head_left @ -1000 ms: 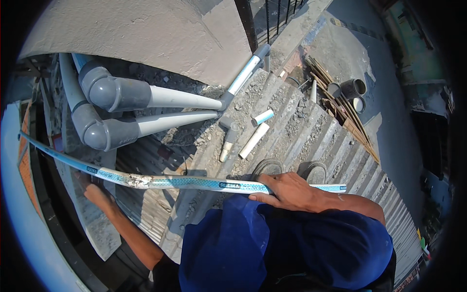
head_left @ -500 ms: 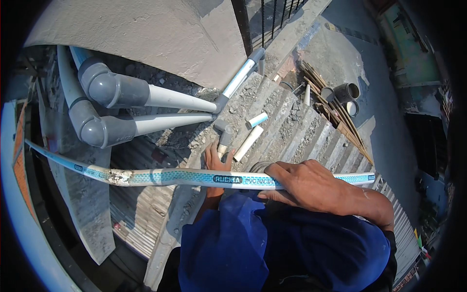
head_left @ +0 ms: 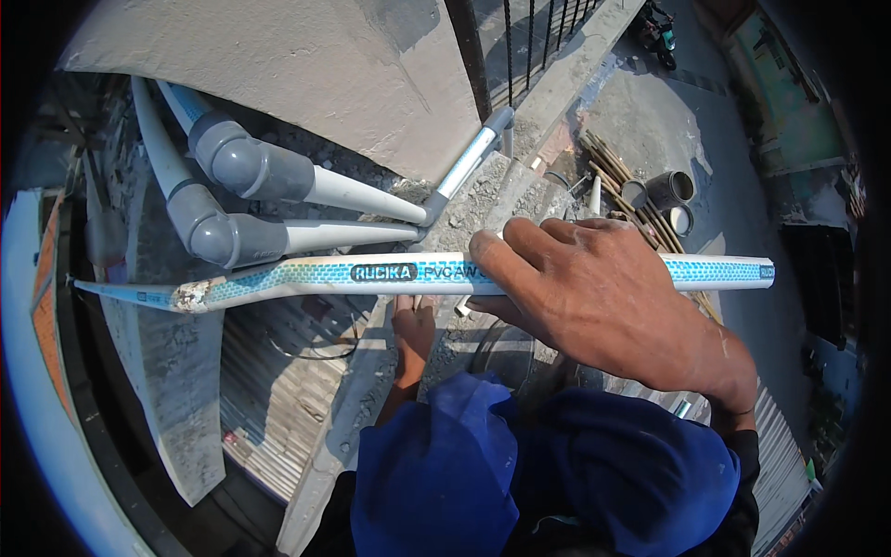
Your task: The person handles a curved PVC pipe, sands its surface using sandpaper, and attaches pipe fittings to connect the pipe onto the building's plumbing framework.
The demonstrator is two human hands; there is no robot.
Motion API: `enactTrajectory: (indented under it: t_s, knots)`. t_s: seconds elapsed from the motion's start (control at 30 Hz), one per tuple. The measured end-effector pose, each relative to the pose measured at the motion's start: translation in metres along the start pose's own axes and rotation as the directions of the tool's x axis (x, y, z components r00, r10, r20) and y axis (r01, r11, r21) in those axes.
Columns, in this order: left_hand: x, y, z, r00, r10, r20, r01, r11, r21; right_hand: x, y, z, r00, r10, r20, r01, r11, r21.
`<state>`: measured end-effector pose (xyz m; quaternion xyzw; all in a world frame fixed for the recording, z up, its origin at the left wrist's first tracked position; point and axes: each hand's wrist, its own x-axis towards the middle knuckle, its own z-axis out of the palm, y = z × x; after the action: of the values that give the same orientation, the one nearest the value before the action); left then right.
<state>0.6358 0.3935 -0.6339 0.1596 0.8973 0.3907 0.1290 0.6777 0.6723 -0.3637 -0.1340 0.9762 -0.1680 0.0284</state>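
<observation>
A long white PVC pipe (head_left: 325, 276) with blue markings lies across the view, its left part bent and scuffed. My right hand (head_left: 599, 292) is closed around it right of the middle, thumb underneath and fingers over the top. Below the pipe, my left hand (head_left: 414, 323) reaches forward over the rubble ledge; its fingers are hidden behind the pipe. The end of a short white pipe piece (head_left: 462, 306) shows close by it. The grey fitting and other short piece there are covered by the long pipe and my right hand.
Grey elbows (head_left: 243, 167) join white pipes at the left, beneath a plastered wall (head_left: 278, 65). Black railing bars (head_left: 531, 46) stand at the far side. Wooden poles (head_left: 608, 162) and buckets (head_left: 670, 187) lie below right. Corrugated sheeting (head_left: 288, 399) spreads beneath my left arm.
My right hand has lifted the long pipe and moved it forward, nearer the view. It now covers my left hand's fingers and the grey fitting. The view has shifted slightly.
</observation>
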Motion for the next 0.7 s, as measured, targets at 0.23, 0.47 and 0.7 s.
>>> enactTrajectory:
  t_s: [0.23, 0.47, 0.7]
  knots:
    - [-0.007, 0.059, -0.041, 0.866, -0.217, 0.451, 0.5, 0.374, -0.781, 0.031, -0.01, 0.029, 0.981, -0.068, -0.183, 0.059, 0.997, -0.056]
    - [-0.006, 0.085, -0.049, 0.756, -0.069, 0.651, 0.647, -0.069, -0.759, 0.035, -0.004, 0.028, 0.958, -0.066, -0.28, 0.024, 0.988, -0.151]
    - [-0.003, 0.092, -0.05, 0.709, -0.005, 0.705, 0.674, -0.29, -0.68, 0.008, 0.007, 0.013, 0.961, 0.003, -0.277, -0.042, 0.99, -0.135]
